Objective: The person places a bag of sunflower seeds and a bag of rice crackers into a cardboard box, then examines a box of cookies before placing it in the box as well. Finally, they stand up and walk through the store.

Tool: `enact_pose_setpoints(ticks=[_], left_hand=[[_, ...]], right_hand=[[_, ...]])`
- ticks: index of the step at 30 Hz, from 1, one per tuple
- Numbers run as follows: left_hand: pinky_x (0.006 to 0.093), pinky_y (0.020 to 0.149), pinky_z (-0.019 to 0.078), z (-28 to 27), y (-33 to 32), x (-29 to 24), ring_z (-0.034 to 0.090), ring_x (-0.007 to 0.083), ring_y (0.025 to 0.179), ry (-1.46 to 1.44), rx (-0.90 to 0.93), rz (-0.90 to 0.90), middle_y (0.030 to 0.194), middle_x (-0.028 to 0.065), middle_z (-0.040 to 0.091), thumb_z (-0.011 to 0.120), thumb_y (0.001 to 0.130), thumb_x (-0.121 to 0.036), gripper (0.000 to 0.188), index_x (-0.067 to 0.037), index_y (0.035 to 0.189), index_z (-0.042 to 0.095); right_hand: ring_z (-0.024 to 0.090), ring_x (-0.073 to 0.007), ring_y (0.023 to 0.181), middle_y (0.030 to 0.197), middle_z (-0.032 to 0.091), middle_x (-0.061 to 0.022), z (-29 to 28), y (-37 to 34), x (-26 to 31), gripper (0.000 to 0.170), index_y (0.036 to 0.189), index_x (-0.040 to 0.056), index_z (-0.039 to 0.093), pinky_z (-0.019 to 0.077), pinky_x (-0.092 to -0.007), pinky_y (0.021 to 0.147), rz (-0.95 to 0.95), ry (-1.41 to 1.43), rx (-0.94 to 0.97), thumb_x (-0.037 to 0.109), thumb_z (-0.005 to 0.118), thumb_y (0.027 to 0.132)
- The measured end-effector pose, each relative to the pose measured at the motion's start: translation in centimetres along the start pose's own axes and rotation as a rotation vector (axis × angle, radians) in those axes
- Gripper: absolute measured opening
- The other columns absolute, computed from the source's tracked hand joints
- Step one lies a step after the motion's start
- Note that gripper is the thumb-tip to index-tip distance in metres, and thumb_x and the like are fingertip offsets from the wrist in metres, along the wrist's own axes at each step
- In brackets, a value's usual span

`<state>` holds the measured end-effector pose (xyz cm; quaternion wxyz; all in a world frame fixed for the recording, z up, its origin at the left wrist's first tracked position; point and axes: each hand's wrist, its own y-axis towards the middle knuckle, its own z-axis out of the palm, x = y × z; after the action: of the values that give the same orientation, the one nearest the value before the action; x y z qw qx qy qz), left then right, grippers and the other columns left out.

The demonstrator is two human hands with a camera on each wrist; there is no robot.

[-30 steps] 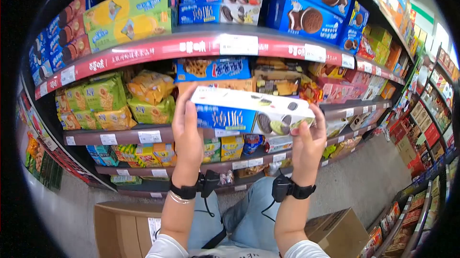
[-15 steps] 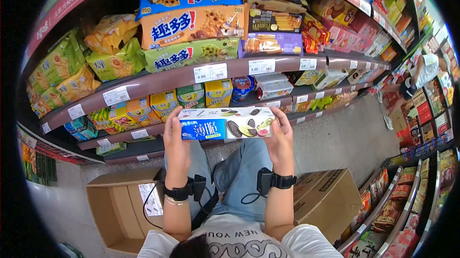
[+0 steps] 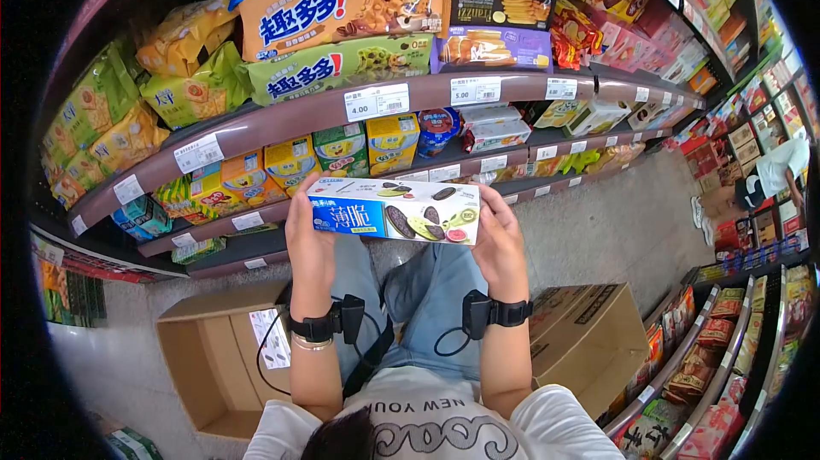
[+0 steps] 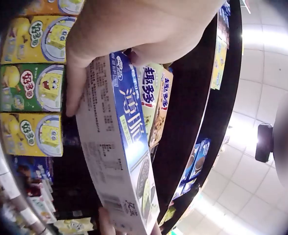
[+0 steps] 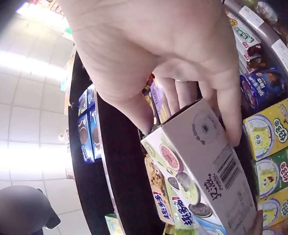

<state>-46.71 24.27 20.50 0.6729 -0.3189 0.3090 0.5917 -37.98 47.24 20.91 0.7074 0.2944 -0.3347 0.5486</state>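
Observation:
A long white and blue biscuit box (image 3: 393, 210) is held level above the person's lap, its cookie-printed side facing up toward the head view. The left hand (image 3: 313, 242) grips its left end, and the right hand (image 3: 502, 246) grips the right end. In the left wrist view, the left hand (image 4: 144, 29) has fingers and thumb around one end of the box (image 4: 117, 142). The right wrist view shows the right hand (image 5: 158, 54) holding the end with the barcode side of the box (image 5: 207, 166) in sight.
Shelves of packaged snacks curve ahead, with price tags along a shelf edge (image 3: 282, 131). An open cardboard box (image 3: 196, 357) stands on the floor at the left, another carton (image 3: 589, 340) at the right. A person in white (image 3: 781, 165) is at the far right.
The view has tilted down from the upper shelves to the lower ones and the lap. Both hands have lowered the box from in front of the shelf, keeping hold of its ends.

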Motion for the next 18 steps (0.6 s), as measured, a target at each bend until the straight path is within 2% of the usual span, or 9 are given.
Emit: enact_pose_setpoints(ticks=[6,7,11,14,17,18], left_hand=[[0.032,0.079,0.0492,-0.3,0.6,1.7,0.057,0.0143,0.096,0.066,-0.158,-0.019,0.108,0.0072,0.056,0.056,0.094,-0.031,0.035,-0.005,0.116,0.048],[0.0305,0.078,0.0487,0.1,0.4,1.5,0.057,0.0126,0.092,0.035,-0.166,-0.033,0.103,0.0058,0.056,0.063,0.09,-0.027,0.033,-0.006,0.11,0.047],[0.0292,0.079,0.0479,-0.8,1.0,2.4,0.057,0.0125,0.094,0.052,-0.1,-0.056,0.108,0.0063,0.056,0.064,0.09,-0.023,0.043,-0.004,0.121,0.043],[0.0283,0.083,0.0462,-0.2,0.8,2.3,0.056,0.0132,0.097,0.099,-0.096,-0.053,0.112,0.0069,0.056,0.066,0.088,-0.018,0.056,-0.001,0.132,0.036],[0.0276,0.09,0.0425,1.3,0.1,2.7,0.054,0.015,0.104,0.146,-0.058,0.054,0.119,0.0107,0.054,0.068,0.085,-0.012,0.074,0.002,0.142,0.023],[0.0281,0.091,0.0425,1.8,-0.2,2.4,0.053,0.0153,0.106,0.149,-0.028,-0.001,0.121,0.0118,0.053,0.068,0.085,-0.013,0.076,0.002,0.143,0.022]], right_hand=[[0.052,-0.0216,0.116,0.127,0.051,-0.0133,0.9,-0.7,-0.1,0.05,0.131,-0.0016,0.04,0.0456,-0.0365,0.095,0.092,0.106,0.071,0.021,0.059,0.091],[0.051,-0.0215,0.117,0.128,0.051,-0.0139,1.3,-0.7,0.1,0.051,0.131,-0.0021,0.04,0.044,-0.0359,0.096,0.096,0.117,0.1,0.02,0.06,0.09],[0.049,-0.0217,0.119,0.131,0.049,-0.0162,1.5,-0.3,-0.2,0.052,0.128,-0.003,0.044,0.0414,-0.0354,0.099,0.057,0.001,0.26,0.019,0.065,0.086],[0.049,-0.0225,0.118,0.131,0.048,-0.0181,1.5,-0.5,-0.5,0.047,0.123,-0.0019,0.05,0.0411,-0.0352,0.099,0.022,-0.172,0.253,0.019,0.068,0.084],[0.05,-0.023,0.117,0.131,0.049,-0.0181,1.3,-0.6,-1.4,0.039,0.117,-0.0006,0.054,0.0403,-0.0352,0.099,0.031,-0.079,0.121,0.016,0.067,0.085],[0.05,-0.023,0.117,0.131,0.049,-0.0179,1.4,-0.6,-1.6,0.036,0.117,-0.0003,0.055,0.04,-0.0351,0.1,0.016,-0.049,0.085,0.015,0.066,0.085]])
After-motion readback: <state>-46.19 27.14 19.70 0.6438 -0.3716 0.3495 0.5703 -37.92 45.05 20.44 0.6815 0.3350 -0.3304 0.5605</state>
